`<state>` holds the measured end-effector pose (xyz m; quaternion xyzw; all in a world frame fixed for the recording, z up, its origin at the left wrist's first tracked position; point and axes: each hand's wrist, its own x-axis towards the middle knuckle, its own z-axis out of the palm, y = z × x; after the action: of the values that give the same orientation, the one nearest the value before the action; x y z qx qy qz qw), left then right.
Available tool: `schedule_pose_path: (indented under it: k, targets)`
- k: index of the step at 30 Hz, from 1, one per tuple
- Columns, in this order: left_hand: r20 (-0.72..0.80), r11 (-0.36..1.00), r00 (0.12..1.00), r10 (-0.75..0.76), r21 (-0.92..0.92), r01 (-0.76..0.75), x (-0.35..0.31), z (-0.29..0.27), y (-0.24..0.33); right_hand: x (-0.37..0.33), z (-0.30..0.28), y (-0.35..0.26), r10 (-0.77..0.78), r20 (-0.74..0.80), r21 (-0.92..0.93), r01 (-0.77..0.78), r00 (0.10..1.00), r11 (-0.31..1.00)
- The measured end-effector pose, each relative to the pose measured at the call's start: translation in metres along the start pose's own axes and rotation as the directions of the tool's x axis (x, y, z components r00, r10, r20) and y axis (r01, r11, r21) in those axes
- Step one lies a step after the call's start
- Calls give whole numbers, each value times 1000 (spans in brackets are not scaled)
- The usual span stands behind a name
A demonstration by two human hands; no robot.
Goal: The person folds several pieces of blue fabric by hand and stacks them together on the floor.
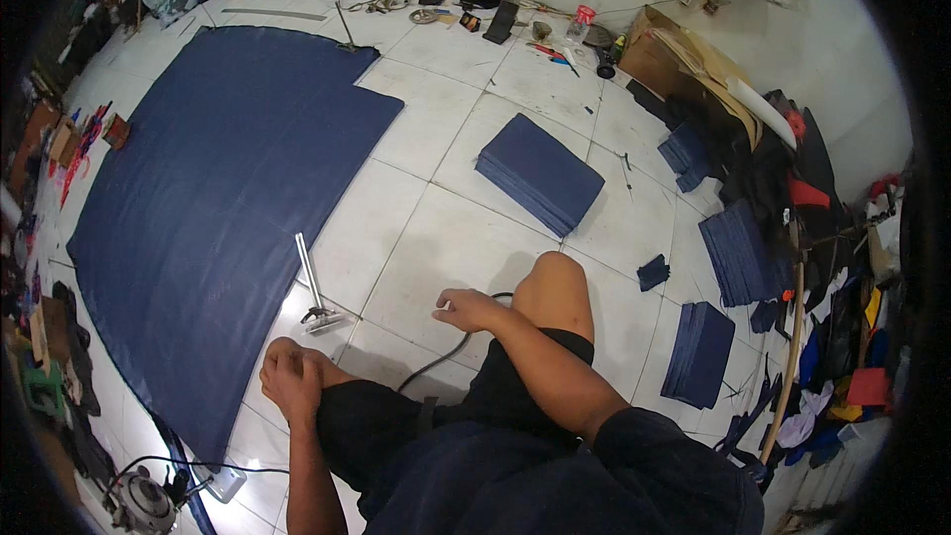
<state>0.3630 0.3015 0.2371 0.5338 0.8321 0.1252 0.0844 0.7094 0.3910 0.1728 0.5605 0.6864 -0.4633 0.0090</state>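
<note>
Left hand (290,386): We rested it on our left knee (339,374), the fingers bent loosely and released; their tips were partly hidden.
Right hand (466,310): We held it out beside our right knee (557,282), the fingers slack, half curled and grasping nothing.
Metal clamp (310,277): It was just ahead of our left hand, its bar overlapping the cloth's edge in our view; we could not tell whether it stood or leaned.
Dark cable (436,361): We saw it curve over the floor (426,238) between our legs and pass behind our right hand.
Blue cloth (218,188): It lay spread on the white tiles to our left, a second clamp (345,32) at its far edge.
Middle stack (540,170): These blue cloth pieces lay piled beyond our right knee.
Right-hand stacks: Two more piles, one farther (741,253) and one nearer (699,352), lay to our right, with a small scrap (653,272) near them.
Machine (147,503): We had it at lower left, near a white power strip (228,482).
Far wall: A bottle (584,15) stood near a cardboard box (659,50).
</note>
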Motion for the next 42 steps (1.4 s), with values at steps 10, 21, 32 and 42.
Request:
schedule_pose_path:
  k: [10, 21, 32, 42]
  targets:
    - [-15, 1000, 1000, 1, -2, -1, 0, 12, -15, -1, -1, -10, -18, -42, -4, 18, 999, 1000]
    - [-5, 995, 1000, 7, -97, -8, -2, 5, -7, 0, -4, -6, -1, -46, -6, 1, 999, 1000]
    - [-100, 993, 995, 13, -111, -24, -4, 12, -12, -5, 1, -5, 40, -27, -27, -41, 999, 999]
    - [-79, 991, 997, -21, -130, 11, -4, 10, -17, -7, 5, -24, 25, -14, -99, -26, 1000, 995]
